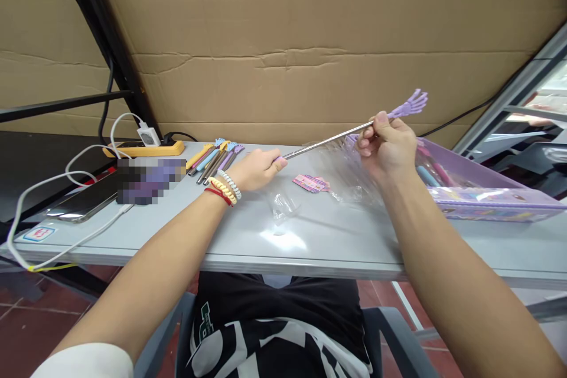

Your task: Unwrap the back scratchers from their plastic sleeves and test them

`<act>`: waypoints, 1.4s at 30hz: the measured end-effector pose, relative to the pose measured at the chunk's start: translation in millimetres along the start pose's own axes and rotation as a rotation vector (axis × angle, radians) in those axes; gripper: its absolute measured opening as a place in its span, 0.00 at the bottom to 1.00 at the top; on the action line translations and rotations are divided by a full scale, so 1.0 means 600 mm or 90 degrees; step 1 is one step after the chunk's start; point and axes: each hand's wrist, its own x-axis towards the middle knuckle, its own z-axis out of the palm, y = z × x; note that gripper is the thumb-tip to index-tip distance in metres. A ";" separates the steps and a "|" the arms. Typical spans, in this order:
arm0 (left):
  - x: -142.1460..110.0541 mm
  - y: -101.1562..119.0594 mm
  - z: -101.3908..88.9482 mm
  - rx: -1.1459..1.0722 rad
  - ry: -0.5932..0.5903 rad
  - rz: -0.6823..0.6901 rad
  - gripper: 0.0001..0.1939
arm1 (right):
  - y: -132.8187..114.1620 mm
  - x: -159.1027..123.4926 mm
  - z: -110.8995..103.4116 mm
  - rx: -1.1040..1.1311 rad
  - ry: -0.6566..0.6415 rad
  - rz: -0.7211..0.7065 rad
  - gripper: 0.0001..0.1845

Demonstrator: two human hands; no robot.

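A telescopic back scratcher (328,140) with a purple hand-shaped head is stretched out between my two hands above the table. My left hand (254,169) is closed around its handle end, which the fingers mostly hide. Just below the purple head, my right hand (387,144) pinches the thin metal rod. Several more back scratchers (215,159) in yellow, blue and purple lie in a group to the left of my left hand. Small pink printed cards (311,183) and crumpled clear plastic wrappers (349,180) lie on the table under the rod.
At the right stands an open purple box (496,195) with pink and blue items inside. On the left are a phone (82,204), white cables, and a yellow power strip (166,148) with a charger plugged in. Cardboard (283,29) walls off the back of the grey table (248,236).
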 end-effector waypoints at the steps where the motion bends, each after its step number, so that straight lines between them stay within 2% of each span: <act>1: 0.001 0.003 0.001 0.001 0.006 0.002 0.17 | 0.005 -0.006 0.005 -0.019 -0.027 0.015 0.20; 4: 0.003 0.016 0.002 -0.011 0.033 0.015 0.17 | 0.027 -0.026 0.023 -0.065 -0.172 0.076 0.20; 5: 0.003 0.020 0.002 -0.019 0.040 0.020 0.17 | 0.035 -0.033 0.029 -0.042 -0.202 0.073 0.20; 8: 0.002 0.024 0.000 -0.043 0.043 0.034 0.18 | 0.052 -0.046 0.037 -0.008 -0.249 0.058 0.23; 11: -0.001 0.023 -0.004 -0.064 0.032 0.047 0.18 | 0.054 -0.047 0.034 -0.013 -0.286 0.093 0.26; 13: -0.001 0.026 -0.005 -0.072 0.031 0.046 0.19 | 0.050 -0.044 0.031 0.003 -0.288 0.098 0.27; 17: -0.001 0.036 -0.005 -0.055 0.027 0.037 0.19 | 0.043 -0.040 0.032 0.045 -0.199 0.044 0.22; 20: -0.002 0.033 -0.005 -0.045 0.013 0.023 0.18 | 0.047 -0.038 0.035 0.047 -0.178 0.054 0.23; 26: -0.006 0.017 -0.006 -0.061 0.003 0.017 0.20 | 0.061 -0.043 0.035 0.044 -0.215 0.089 0.28; 30: -0.005 0.024 -0.005 -0.100 0.011 0.028 0.20 | 0.076 -0.053 0.041 -0.014 -0.319 0.124 0.29; 32: -0.004 0.030 -0.005 -0.118 0.013 0.038 0.20 | 0.082 -0.058 0.046 -0.036 -0.345 0.109 0.28; 35: -0.002 0.035 -0.005 -0.132 0.022 0.045 0.20 | 0.075 -0.055 0.048 -0.039 -0.301 0.081 0.26; 40: 0.005 0.034 -0.001 -0.122 -0.002 0.042 0.20 | 0.025 -0.025 0.025 -0.028 -0.099 0.016 0.18; 42: 0.009 0.036 0.002 -0.124 -0.009 0.053 0.21 | 0.009 -0.013 0.015 -0.024 -0.059 -0.017 0.18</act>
